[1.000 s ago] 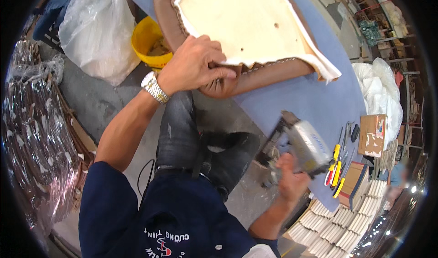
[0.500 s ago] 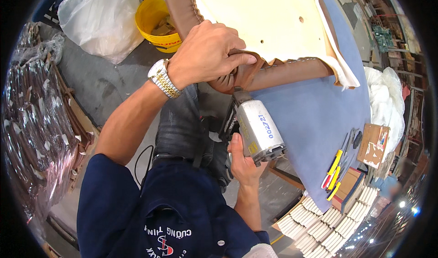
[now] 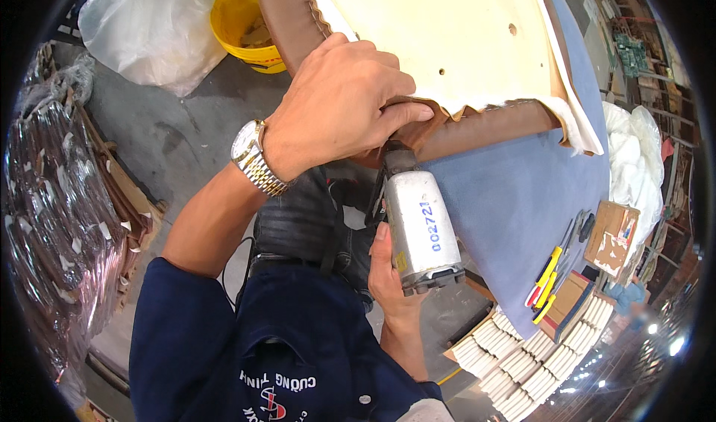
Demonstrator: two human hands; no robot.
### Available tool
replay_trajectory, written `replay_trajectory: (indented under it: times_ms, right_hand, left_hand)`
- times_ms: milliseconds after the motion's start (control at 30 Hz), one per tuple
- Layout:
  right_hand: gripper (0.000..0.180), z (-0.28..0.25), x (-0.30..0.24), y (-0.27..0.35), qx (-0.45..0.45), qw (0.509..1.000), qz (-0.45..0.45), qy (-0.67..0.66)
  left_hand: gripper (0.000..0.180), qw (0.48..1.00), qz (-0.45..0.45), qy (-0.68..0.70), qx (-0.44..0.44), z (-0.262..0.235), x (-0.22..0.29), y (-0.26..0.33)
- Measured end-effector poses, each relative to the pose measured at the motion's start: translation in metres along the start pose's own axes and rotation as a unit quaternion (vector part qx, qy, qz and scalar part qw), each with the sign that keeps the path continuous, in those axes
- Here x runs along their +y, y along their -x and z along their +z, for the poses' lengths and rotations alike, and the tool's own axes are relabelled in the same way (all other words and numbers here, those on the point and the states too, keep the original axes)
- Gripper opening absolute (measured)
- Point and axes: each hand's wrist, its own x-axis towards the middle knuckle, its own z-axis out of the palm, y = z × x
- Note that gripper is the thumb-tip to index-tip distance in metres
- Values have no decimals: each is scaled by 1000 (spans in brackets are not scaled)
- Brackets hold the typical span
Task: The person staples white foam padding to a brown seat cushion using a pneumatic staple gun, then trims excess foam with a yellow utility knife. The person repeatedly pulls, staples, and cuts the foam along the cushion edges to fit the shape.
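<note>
A seat panel (image 3: pixel 440 34) with a pale wooden underside lies on the blue-covered table, its brown leather cover (image 3: pixel 492 127) folded over the rim. Staples run along the leather edge at left and front. My left hand (image 3: pixel 339 101), a watch on its wrist, pinches the gathered leather at the panel's near corner. Below that corner, my right hand (image 3: pixel 391 276) grips a silver staple gun (image 3: pixel 421 224); the tool's body hides most of those fingers. The gun's nose meets the leather just under my left thumb; whether it touches is hard to tell.
On the blue table (image 3: pixel 514 198) lie yellow-handled hand tools (image 3: pixel 548 284) by a cardboard box (image 3: pixel 574 303). Rows of staple strips (image 3: pixel 522 370) sit nearer. At left are plastic-wrapped brown pieces (image 3: pixel 60 228), a yellow bucket (image 3: pixel 239 30) and a white plastic bag (image 3: pixel 149 30).
The staple gun has swung more upright, its rear end moving up a little. My left hand still pinches the leather, its wrist slightly lower. The panel sits a little farther right in view.
</note>
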Motion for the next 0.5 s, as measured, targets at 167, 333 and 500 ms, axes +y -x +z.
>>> replay_trajectory:
  times_ms: [167,333,500]
  right_hand:
    - [52,-7,-3,-5,-14,996,-19,88]
    - [54,-20,-6,-10,-20,998,10,50]
    - [50,-43,-9,-23,-69,996,0,59]
  left_hand:
    - [25,1000,6,22,-2,0,-1,3]
    - [28,998,32,26,40,1,-3,7]
    - [25,998,36,38,27,4,-4,11]
